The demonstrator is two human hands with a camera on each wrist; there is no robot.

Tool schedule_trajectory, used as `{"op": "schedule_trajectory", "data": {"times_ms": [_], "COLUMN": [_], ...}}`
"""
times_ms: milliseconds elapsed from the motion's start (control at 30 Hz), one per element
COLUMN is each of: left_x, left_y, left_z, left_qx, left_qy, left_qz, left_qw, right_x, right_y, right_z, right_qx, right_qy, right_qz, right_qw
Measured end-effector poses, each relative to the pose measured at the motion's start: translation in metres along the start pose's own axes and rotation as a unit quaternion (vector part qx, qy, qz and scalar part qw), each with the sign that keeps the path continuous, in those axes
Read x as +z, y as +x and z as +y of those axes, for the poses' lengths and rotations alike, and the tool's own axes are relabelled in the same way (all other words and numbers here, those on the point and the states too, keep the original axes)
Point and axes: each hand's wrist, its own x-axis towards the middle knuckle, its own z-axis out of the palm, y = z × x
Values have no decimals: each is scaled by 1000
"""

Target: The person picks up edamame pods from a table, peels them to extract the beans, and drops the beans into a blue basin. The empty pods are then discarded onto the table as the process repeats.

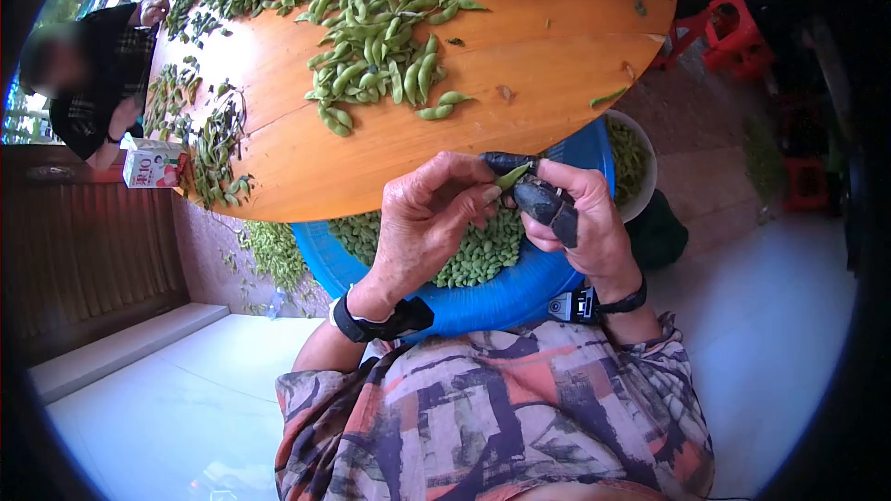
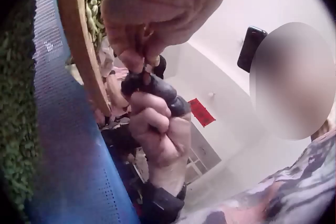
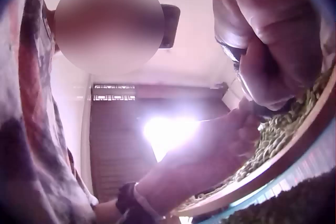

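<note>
A green edamame pod (image 1: 512, 176) is between the two hands, over a blue plastic basket (image 1: 320, 255). One end of the pod is pinched between thumb and fingertips of the left hand (image 1: 422, 213). The right hand (image 1: 594, 213) wears black covers on its thumb and index finger and grips the other end. In the left wrist view, the right hand's black-covered fingers (image 2: 157, 86) meet the left fingertips. Shelled green beans (image 1: 483, 255) lie in the basket beneath the hands.
An orange wooden table (image 1: 548, 46) bears a heap of edamame pods (image 1: 371, 37) and wilted stems. A small carton (image 1: 153, 167) stands by its left edge, near another person (image 1: 102, 74). A white bowl (image 1: 640, 153) and red stools (image 1: 733, 37) are at right. Pods (image 1: 277, 250) litter the floor.
</note>
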Motion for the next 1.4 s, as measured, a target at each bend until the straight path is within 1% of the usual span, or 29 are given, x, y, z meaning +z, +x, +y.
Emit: {"op": "schedule_trajectory", "data": {"times_ms": [67,133,267,333,367,433,467,500,567,633,667,700,733,767,800,833,867,900,933,967,1033,1100,1133,1167,1233,1267,1300,1367,1400], "left_x": [0,1,7,9,7,4,6,6,5,6,7,7,8,7,7,4,0,-2,1,0,0,0,0,0,1,2,4,10,18], "left_y": [0,1,3,4,5,9,9,9,7,6,5,4,1,-3,-6,-7,-8,-9,-9,-10,-10,-13,-14,-14,-12,-12,-12,-13,-13], "left_z": [-2,-4,-7,-6,-6,-5,-3,-5,-10,-8,-6,-5,-7,-9,-10,-11,-12,-12,-4,-3,-4,-7,-8,-7,-8,-8,-9,-6,-4], "left_qx": [6,49,66,-2,-4,-115,-151,-153,-167,-174,-189,-204,-205,-172,-137,-137,-57,24,38,37,153,155,157,155,166,165,129,42,49], "left_qy": [0,25,40,-74,-74,-226,-266,-265,-381,-402,-362,-321,-321,-224,-125,-125,31,187,258,258,387,402,417,419,406,407,360,256,212], "left_qz": [-2,-1,11,3,2,-42,-49,-50,-108,-105,-90,-76,-76,-62,-47,-46,-71,-94,-80,-79,-73,-72,-71,-71,-37,-39,-44,-80,-82], "left_qw": [1000,999,997,997,997,966,951,951,903,893,908,922,921,957,982,982,995,978,962,962,906,900,892,892,898,898,923,962,973], "right_x": [-1,-1,-4,-6,-6,-6,-8,-11,-12,-12,-14,-19,-23,-24,-23,-22,-19,-21,-25,-28,-30,-31,-27,-26,-26,-20,-19,-19,-13], "right_y": [-1,-2,-4,-5,-5,-4,-4,-5,-6,-7,-5,-2,-2,-6,-12,-16,-17,-27,-29,-30,-29,-31,-32,-31,-26,-23,-20,-12,-11], "right_z": [2,-1,3,3,2,0,0,1,2,1,1,2,2,2,1,0,-4,-12,-9,-5,-5,-4,-4,-1,9,8,13,24,22], "right_qx": [-4,14,4,-33,-32,-19,-19,-23,-26,-74,-74,-215,-346,-346,-306,-265,-288,-228,-226,-222,-225,-172,-109,-109,-147,-134,-134,-235,-231], "right_qy": [11,-2,-5,-138,-137,-117,-115,-81,-48,-143,-142,-292,-430,-430,-450,-468,-447,-438,-417,-395,-384,-385,-383,-382,-421,-414,-413,-384,-358], "right_qz": [-11,-2,21,35,36,34,37,7,-23,-13,-13,-15,-16,-16,10,35,69,85,119,153,157,122,134,134,105,103,105,79,93], "right_qw": [1000,1000,1000,989,989,992,993,996,998,987,987,932,834,834,839,842,844,865,873,878,882,898,907,908,889,895,895,889,900]}}
